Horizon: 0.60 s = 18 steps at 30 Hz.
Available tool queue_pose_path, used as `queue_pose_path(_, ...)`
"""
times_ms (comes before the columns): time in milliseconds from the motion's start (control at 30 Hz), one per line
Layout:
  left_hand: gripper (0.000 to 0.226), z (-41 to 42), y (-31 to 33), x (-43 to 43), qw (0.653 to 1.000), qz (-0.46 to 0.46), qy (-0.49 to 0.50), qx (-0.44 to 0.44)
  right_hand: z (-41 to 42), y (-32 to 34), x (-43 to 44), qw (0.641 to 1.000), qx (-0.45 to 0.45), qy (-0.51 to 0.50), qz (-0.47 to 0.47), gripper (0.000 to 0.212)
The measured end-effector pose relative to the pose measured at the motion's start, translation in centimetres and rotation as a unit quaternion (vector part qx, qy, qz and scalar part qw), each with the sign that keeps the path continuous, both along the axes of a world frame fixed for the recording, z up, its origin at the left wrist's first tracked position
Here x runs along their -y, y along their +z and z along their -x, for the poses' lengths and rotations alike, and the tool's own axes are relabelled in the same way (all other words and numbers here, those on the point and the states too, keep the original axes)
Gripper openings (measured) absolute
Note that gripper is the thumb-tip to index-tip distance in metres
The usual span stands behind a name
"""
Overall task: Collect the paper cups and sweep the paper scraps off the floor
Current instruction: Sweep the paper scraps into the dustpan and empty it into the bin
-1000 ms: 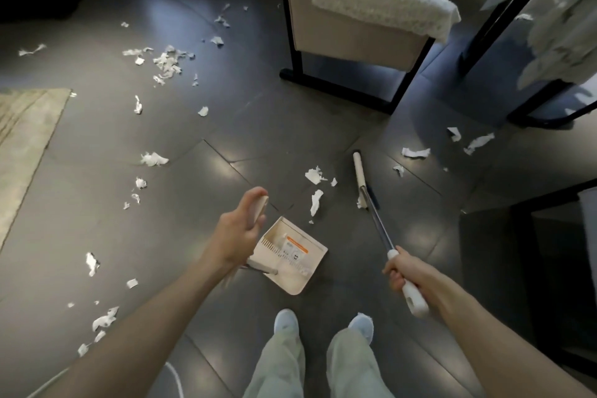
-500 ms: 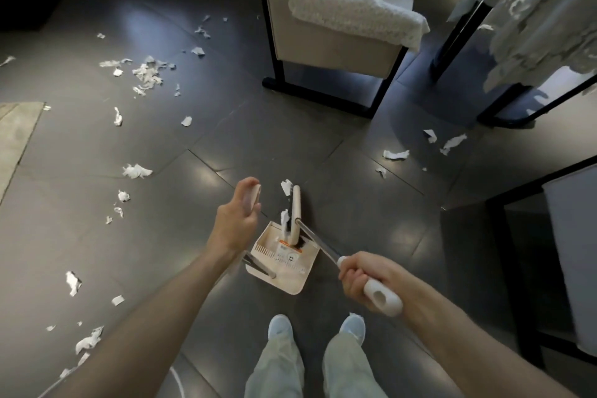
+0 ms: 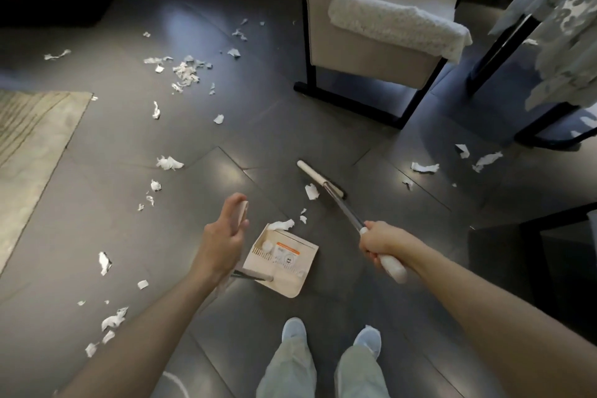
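Fingers point(image 3: 371, 250) of your right hand point(image 3: 386, 242) wrap the white broom handle point(image 3: 395, 270); your left hand point(image 3: 223, 236) holds the beige plastic dustpan point(image 3: 290, 287) by its stick. Just past them lie torn white paper scraps point(image 3: 281, 224).

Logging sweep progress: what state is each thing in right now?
left hand, grips dustpan handle
right hand, grips broom handle
dustpan, on floor, few scraps inside
broom head, on floor beyond dustpan
paper scraps, mostly scattered over floor
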<state>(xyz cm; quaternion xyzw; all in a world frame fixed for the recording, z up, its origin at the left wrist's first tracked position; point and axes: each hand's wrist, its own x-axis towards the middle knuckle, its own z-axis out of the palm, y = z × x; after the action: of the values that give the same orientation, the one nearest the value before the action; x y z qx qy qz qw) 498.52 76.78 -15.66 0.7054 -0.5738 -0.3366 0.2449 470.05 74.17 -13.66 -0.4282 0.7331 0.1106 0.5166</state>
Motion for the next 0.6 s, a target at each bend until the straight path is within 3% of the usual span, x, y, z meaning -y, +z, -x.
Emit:
queue_pose_path(133,0.033,-1.8,-0.9,0.0,1.000,0.008,0.003,0.012,-1.1,-2.2,2.0,0.987,-0.077,0.139,-0.003,0.059)
queue_pose_path(267,0.032,-2.3,-0.9,1.1,0.999,0.025,-0.002,0.036,-2.6,-4.4,-0.7,0.976,-0.085,0.196,-0.037,0.069)
queue_pose_path(433,0.033,-1.3,-0.7,2.5,0.999,0.027,-0.005,0.021,-2.8,-2.3,-5.3,0.980,-0.031,0.180,-0.084,0.081)
queue_pose_path(600,0.030,1.1,-0.3,4.2,0.998,0.041,-0.036,0.025,0.8,2.2,-5.1,0.992,0.052,0.039,-0.112,0.078)
